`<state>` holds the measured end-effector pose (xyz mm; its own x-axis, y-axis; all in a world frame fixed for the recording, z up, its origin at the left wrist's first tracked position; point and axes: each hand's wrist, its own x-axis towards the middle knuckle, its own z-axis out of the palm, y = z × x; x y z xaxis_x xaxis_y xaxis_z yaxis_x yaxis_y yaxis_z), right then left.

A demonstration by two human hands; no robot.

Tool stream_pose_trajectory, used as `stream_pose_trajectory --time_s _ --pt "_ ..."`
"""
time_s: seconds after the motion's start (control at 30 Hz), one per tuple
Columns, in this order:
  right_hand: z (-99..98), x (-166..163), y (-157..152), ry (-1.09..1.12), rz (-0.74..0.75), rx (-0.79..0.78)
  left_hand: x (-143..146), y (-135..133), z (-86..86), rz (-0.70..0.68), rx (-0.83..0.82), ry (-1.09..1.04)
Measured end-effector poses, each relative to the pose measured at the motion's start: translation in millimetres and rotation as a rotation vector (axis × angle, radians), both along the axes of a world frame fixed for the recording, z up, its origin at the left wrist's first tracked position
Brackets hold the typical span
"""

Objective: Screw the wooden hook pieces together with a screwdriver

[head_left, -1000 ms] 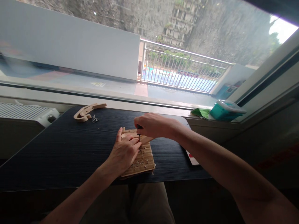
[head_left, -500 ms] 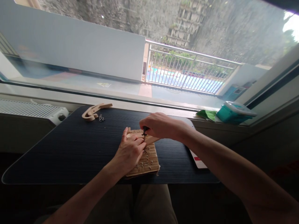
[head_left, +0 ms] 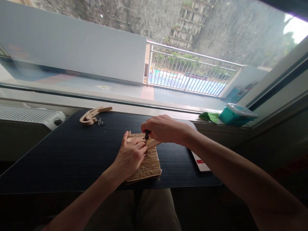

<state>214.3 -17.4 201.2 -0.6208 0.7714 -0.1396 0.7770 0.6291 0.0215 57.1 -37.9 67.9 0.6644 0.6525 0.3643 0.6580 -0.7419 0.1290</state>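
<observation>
Works at a dark, finely ridged counter (head_left: 96, 154), close against a pale window sill (head_left: 134, 108). Visible through the glass: a light wall (head_left: 72, 41), a metal railing (head_left: 192, 69) with bright blue ground behind it, and a rough grey slope above. To the left, a white radiator (head_left: 31, 115); at the right end of the sill, a green cloth (head_left: 209, 117) beside a teal box (head_left: 234, 115) with a translucent lid.

Clenches the right hand (head_left: 160, 126) round the dark handle of a screwdriver (head_left: 146, 133), tilted slightly over a pale wooden part (head_left: 154, 144). Presses the left hand (head_left: 130, 155) over that same part, on corrugated cardboard (head_left: 149, 171) strewn with small bits, near the counter's front edge.

Farther back, on the left, curved pale wood (head_left: 90, 116) next to metal pieces (head_left: 100, 122) too small to name surely.

Hidden among the left fingers: the screwdriver's tip. Cannot tell whether pinching anything with the left grip or merely bearing down. Partly covered by the right forearm, a flat white thing (head_left: 201, 165) with a red mark. Cut off at the frame's edge: the counter's left corner. Lost in shadow: most of the room at lower right.
</observation>
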Motion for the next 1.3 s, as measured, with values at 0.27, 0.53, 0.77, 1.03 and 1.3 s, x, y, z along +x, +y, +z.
stream_pose_trajectory --time_s 0.27,0.53,0.77,1.03,1.3 --pt "1.3 -0.1 -0.3 -0.018 -0.015 0.006 0.5 -0.2 1.7 0.006 -0.006 0.016" --pt "-1.6 0.2 -1.3 -0.004 -0.024 0.034 0.7 0.2 0.3 0.009 -0.005 0.029" --pt "-0.2 -1.4 -0.7 -0.002 -0.029 0.007 0.9 0.8 -0.8 0.010 0.009 0.029" --pt "-3.5 0.2 2.6 -0.010 -0.054 0.003 1.2 0.8 -0.2 0.011 0.008 0.028" --pt "-2.5 2.4 1.4 0.036 -0.006 -0.029 0.3 0.5 0.3 0.013 -0.001 0.035"
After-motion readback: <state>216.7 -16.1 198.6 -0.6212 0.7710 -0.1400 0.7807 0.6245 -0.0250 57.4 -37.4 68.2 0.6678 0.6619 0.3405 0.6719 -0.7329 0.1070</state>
